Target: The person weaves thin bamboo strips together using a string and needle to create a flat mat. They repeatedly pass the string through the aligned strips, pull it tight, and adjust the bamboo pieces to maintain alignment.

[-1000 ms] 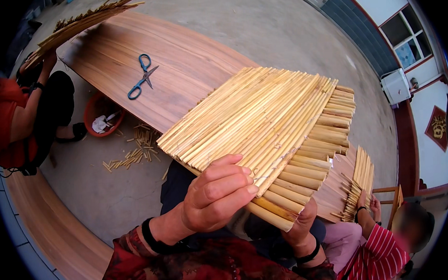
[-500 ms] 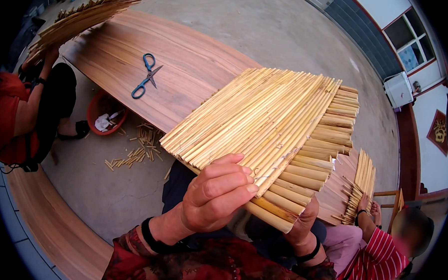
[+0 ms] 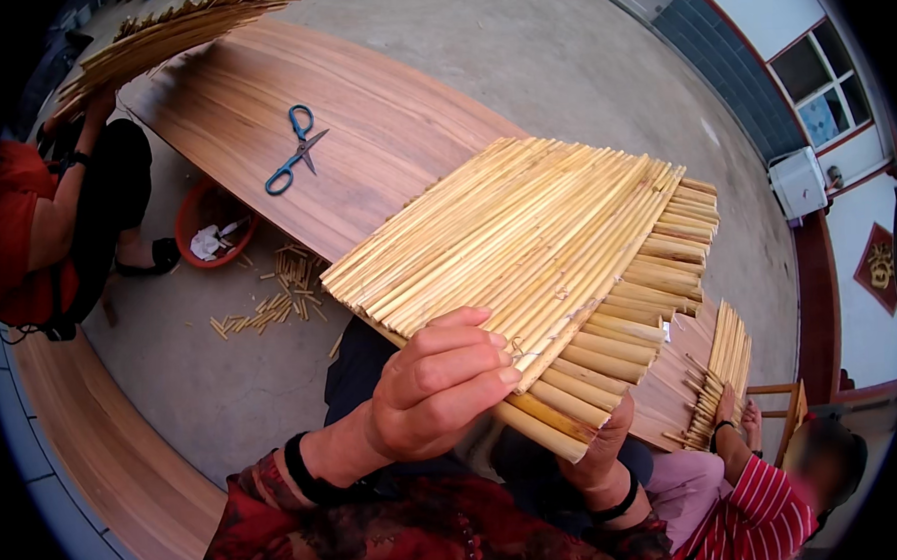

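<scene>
Mat of yellow stalks (image 3: 517, 242) lies over the near side of the wooden table (image 3: 381, 98), the left hand (image 3: 429, 396), bunched together, pressing on its near corner, whether pinching I cannot tell, and the right hand (image 3: 603, 448) clasping its lower edge.

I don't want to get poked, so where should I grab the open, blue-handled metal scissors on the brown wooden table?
Probably best by the lower-left blue handle loop, coming from the left: the scissors lie flat and open, and both pointed metal blades are to that loop's right.
</scene>
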`<state>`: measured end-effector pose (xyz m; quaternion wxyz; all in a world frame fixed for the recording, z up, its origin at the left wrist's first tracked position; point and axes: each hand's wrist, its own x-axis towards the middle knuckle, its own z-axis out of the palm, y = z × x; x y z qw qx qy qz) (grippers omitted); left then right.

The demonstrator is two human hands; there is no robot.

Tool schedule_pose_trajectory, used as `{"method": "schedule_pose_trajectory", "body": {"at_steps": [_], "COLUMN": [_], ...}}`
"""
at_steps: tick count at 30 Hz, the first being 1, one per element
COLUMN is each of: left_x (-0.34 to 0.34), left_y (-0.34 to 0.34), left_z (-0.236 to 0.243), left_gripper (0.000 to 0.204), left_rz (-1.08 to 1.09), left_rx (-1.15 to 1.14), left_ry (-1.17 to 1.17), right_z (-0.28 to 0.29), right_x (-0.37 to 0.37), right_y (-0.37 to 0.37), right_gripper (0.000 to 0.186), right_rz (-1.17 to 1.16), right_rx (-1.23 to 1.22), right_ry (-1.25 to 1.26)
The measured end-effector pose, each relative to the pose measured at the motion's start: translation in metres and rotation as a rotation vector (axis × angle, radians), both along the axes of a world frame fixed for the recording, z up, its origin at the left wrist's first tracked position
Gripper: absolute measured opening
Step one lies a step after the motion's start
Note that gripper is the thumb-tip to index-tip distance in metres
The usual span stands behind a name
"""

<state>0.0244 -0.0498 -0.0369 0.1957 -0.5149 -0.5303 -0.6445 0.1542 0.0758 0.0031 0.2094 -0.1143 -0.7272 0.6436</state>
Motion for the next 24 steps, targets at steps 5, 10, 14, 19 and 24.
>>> {"method": "schedule_pose_trajectory", "body": {"at_steps": [5, 10, 14, 19, 24], "left_x": [-0.002, -0.004, -0.005, -0.006, -0.008], "left_y": [0.001, 0.005, 0.007, 0.009, 0.013], "left_z": [-0.004, 0.000, -0.002, -0.003, -0.009], "left_gripper": [0.029, 0.035, 0.038, 0.039, 0.036], "left_rz": [0.005, 0.022, 0.001, -0.013, -0.012], "left_rx": [0.010, -0.024, -0.059, -0.049, -0.034], "left_ry": [-0.011, -0.020, 0.014, 0.015, 0.037], "right_z": [0.007, 0.002, -0.019, -0.013, 0.005], "right_x": [-0.009, -0.001, 0.005, -0.003, -0.010], "right_y": [-0.009, -0.004, 0.001, -0.004, -0.003], "right_gripper": [0.037, 0.028, 0.018, 0.017, 0.023], "right_rz": [0.028, -0.061, -0.116, -0.128, -0.061], "right_rx": [-0.500, 0.137, 0.110, -0.119, -0.382], "right_ry": [0.136, -0.049, -0.081, -0.066, -0.142]}}
